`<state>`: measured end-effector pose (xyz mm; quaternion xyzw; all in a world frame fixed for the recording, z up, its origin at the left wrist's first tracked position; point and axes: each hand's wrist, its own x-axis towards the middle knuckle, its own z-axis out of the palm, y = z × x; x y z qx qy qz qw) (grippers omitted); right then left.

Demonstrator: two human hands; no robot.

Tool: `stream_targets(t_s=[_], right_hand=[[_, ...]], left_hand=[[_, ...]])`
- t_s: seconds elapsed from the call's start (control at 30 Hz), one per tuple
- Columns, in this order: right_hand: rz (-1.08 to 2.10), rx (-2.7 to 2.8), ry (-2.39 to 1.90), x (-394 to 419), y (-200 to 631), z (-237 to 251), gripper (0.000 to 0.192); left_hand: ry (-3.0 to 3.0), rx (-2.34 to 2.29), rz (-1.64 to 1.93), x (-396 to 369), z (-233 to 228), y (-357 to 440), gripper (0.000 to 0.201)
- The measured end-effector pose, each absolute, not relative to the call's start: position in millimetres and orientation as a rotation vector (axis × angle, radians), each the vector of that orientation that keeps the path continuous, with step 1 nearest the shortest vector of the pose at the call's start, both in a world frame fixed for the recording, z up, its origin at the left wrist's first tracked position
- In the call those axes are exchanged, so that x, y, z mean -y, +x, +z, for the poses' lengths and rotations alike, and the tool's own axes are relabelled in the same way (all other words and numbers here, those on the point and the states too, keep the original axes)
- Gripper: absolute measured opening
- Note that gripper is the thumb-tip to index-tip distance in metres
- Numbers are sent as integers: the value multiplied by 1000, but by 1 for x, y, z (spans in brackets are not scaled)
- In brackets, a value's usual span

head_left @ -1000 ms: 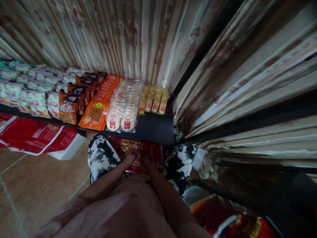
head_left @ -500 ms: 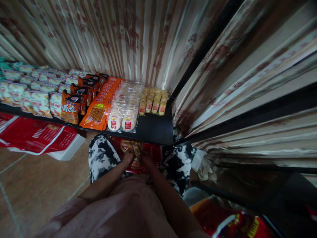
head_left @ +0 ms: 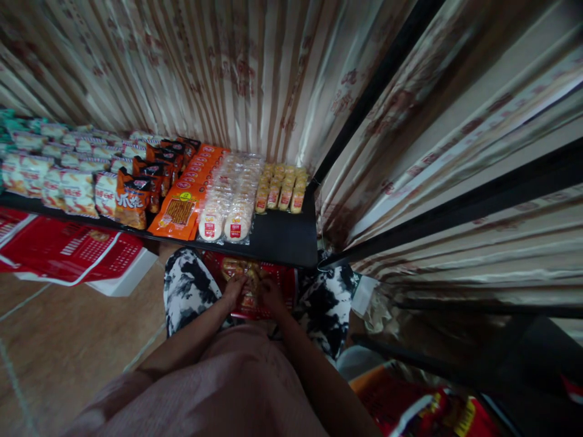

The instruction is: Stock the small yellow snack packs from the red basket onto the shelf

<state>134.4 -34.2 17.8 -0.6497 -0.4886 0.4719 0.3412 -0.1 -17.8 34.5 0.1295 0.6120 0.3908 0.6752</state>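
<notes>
Between my knees lies a red bag [head_left: 286,285], below the shelf's front edge. Several small golden snack packets [head_left: 234,266] rest in its opening. My left hand [head_left: 234,287] is closed on one of these packets. From the other side my right hand [head_left: 270,294] reaches in with its fingers bent at the same packets; dim light hides what its fingertips grip. On the black shelf [head_left: 285,237] above, similar golden packets [head_left: 286,197] stand in short rows. To their left are two rows of clear-wrapped round white crackers [head_left: 237,224].
Orange flat snack bags [head_left: 177,212], orange-and-black bags [head_left: 132,200] and white snack bags [head_left: 77,191] line the shelf leftward. A red bag [head_left: 68,246] over a white box lies on the floor at left. Pleated curtain [head_left: 237,73] and black poles [head_left: 382,85] enclose the shelf. More red packaging [head_left: 401,394] sits lower right.
Both hands have shifted only slightly over the golden packets in the red bag. The packet between them has turned a little. The shelf goods stand as before.
</notes>
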Motion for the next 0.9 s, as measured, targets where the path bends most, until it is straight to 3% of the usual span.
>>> stream_targets(t_s=[0.27,0.63,0.9], right_hand=[[940,1824,-1821,42,129,65,19],[738,2321,-1838,48,119,93,29],[749,2331,-1724,55,123,87,29]], left_hand=[[277,-1286,852,18,51,-2,31],[295,-1263,802,20,62,-1,43],[289,-1224,849,20,56,-1,26]])
